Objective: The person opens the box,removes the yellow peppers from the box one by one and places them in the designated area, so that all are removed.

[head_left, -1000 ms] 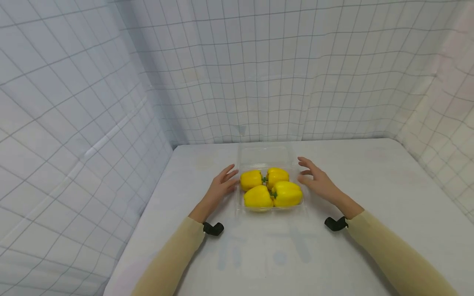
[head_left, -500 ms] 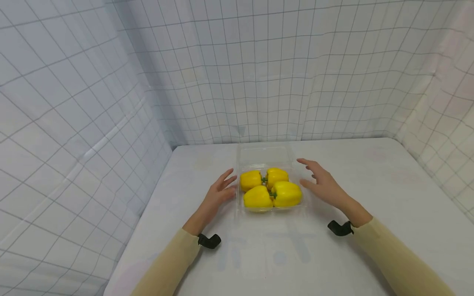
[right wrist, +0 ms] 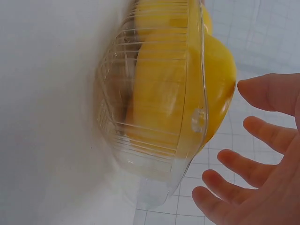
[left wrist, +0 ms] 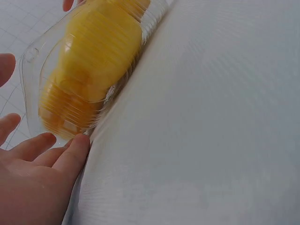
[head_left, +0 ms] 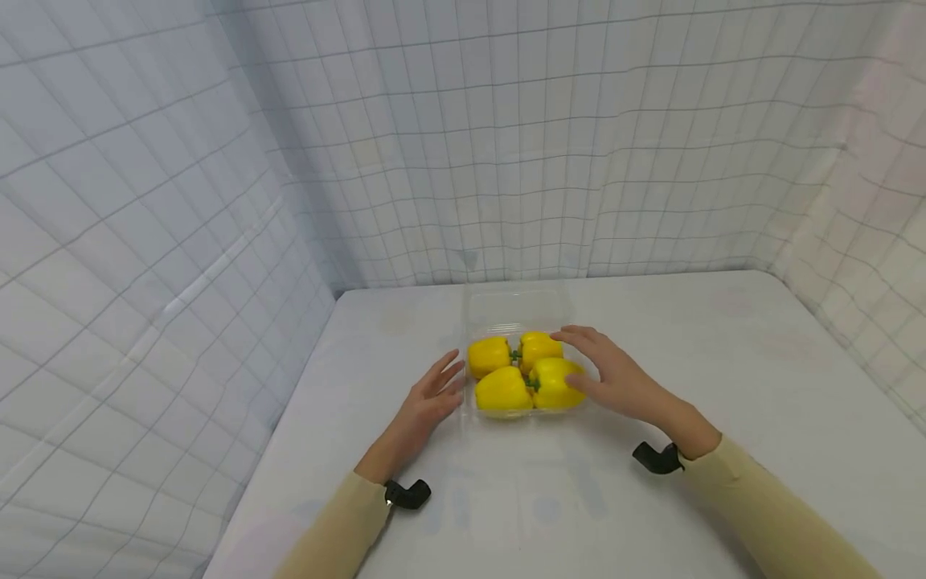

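Several yellow bell peppers (head_left: 503, 389) lie in a clear plastic clamshell container (right wrist: 159, 161), their green stems turned toward the middle. The container's lid (head_left: 517, 307) is folded back, away from the person. At the left side is my left hand (head_left: 427, 402); in the left wrist view its fingertips are at the container's lower wall, and I cannot tell whether they press on it. My right hand (head_left: 615, 378) is over the right edge, fingers spread and relaxed. Its thumb is close to the front right pepper (right wrist: 220, 84), perhaps touching it. Neither hand holds anything.
The container stands on a white table (head_left: 709, 346). White grid-patterned curtains (head_left: 506, 161) hang behind it and on both sides. A black wrist camera (head_left: 407, 494) sits on the left wrist and another black camera (head_left: 657, 458) on the right.
My right hand has moved left from beside the container to over its right-hand peppers. The left hand has shifted slightly toward the person. Container and peppers stay in place.
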### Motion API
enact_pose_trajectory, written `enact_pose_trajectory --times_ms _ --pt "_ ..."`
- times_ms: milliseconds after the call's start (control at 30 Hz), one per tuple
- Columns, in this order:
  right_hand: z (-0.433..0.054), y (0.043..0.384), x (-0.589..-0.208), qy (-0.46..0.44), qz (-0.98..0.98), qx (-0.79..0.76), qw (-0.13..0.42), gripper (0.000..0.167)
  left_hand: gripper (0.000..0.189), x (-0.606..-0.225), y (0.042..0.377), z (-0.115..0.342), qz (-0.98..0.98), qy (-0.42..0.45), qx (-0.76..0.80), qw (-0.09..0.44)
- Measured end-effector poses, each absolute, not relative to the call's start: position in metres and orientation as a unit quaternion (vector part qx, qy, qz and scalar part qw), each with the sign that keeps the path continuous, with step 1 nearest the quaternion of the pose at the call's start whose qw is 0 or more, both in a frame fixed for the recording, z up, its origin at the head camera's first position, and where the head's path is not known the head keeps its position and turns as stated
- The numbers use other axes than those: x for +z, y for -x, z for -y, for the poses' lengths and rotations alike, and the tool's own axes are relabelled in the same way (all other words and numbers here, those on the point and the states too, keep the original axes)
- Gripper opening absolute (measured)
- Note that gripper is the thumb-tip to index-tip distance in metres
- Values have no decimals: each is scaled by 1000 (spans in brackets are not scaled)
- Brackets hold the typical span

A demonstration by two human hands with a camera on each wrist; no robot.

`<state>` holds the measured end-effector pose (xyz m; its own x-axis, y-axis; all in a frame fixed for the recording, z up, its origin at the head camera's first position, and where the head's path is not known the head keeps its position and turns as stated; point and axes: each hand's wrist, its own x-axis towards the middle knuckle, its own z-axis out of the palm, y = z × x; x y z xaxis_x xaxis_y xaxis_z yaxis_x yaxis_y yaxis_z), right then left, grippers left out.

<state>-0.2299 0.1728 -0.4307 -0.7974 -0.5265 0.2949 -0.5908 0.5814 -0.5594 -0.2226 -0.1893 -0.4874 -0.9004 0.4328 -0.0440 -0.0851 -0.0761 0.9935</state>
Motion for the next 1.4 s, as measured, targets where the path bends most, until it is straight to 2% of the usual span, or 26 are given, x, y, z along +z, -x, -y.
enact_pose_trajectory --times_ms 333,1033,1400 --pt "-160 223 -438 -346 885 310 39 56 69 -492 221 196 -647 -167 715 204" --pt "-148 220 -451 -358 895 255 70 58 72 -495 219 193 -702 -196 660 183" --pt "-151 221 -452 -356 898 250 67 59 71 -496 218 190 -722 -217 635 171"
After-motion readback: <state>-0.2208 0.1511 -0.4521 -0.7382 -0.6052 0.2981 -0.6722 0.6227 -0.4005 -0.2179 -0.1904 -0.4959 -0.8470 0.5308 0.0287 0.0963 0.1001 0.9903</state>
